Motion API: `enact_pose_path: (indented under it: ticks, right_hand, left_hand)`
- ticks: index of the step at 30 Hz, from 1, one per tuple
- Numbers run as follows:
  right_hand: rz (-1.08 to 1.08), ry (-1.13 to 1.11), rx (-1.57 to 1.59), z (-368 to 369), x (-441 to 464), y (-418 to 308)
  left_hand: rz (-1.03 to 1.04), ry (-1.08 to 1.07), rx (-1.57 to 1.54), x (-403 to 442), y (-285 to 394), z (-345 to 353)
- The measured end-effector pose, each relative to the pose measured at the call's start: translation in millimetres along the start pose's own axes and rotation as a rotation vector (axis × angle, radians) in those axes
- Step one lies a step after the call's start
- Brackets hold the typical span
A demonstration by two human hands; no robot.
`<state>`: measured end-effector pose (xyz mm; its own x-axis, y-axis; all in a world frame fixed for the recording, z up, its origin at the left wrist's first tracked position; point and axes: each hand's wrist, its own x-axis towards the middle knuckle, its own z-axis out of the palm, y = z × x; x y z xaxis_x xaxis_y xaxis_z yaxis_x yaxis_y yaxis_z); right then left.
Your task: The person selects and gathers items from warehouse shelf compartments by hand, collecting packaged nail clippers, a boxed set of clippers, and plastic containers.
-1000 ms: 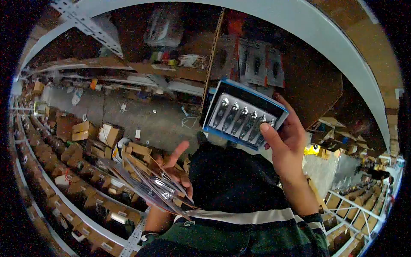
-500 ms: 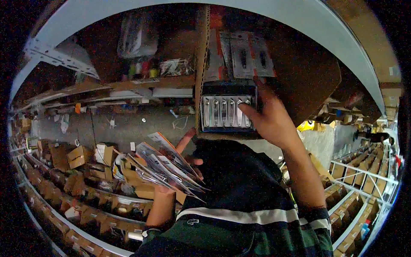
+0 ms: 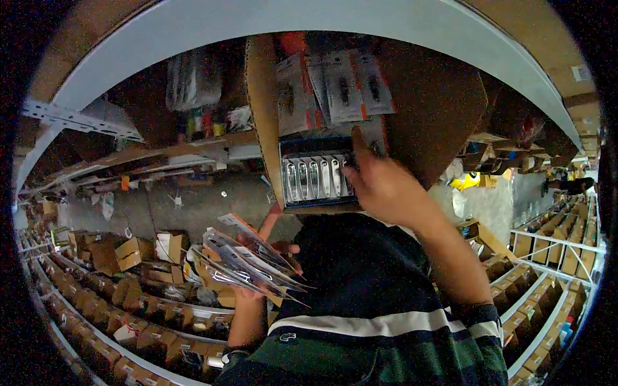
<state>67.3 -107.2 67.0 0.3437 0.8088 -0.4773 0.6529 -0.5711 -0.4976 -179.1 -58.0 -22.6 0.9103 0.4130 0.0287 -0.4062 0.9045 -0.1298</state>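
Observation:
A small dark box (image 3: 313, 204) with a row of shiny metal nail clippers (image 3: 324, 179) sits at the front of an open cardboard carton (image 3: 262, 109). My right hand (image 3: 391, 191) grips the box at its right side, the thumb by the end clipper and the fingers reaching over the far right corner. My left hand (image 3: 252, 291), lower left, is closed around several flat carded packs (image 3: 248, 257) in clear plastic, fanned out. Its fingers are partly hidden behind the packs.
More carded packs (image 3: 341, 87) lie deeper in the carton. A pale shelf beam (image 3: 309, 16) arches over it. Bagged goods (image 3: 193, 80) stand on the shelf to the left. Rows of cardboard bins (image 3: 148, 334) line the lower left, with open boxes (image 3: 132, 253) nearby.
The view has shifted, so the carton and box appear further left. My right thumb has slid towards the right end of the clipper row. My left hand keeps hold of the packs.

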Motion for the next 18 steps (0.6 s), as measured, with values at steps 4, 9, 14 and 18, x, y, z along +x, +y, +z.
enact_pose_path:
  ticks: [4,9,14,18]
  right_hand:
    - [0.032,0.097,-0.2,0.4,-23.5,-8.9]
    - [-0.783,0.636,-0.165,-11.4,-78.4,31.5]
    - [-0.647,0.53,0.208,26.2,-93.2,89.7]
    - [-0.734,0.475,0.337,36.1,-87.8,103.9]
  left_hand:
    - [-0.017,0.009,-0.04,-6.8,3.9,-5.2]
    - [0.109,-0.017,0.111,-30.0,6.2,-8.8]
    - [0.196,-0.009,0.253,-45.3,-10.6,-4.2]
    - [0.212,0.004,0.346,-45.3,-38.1,-0.4]
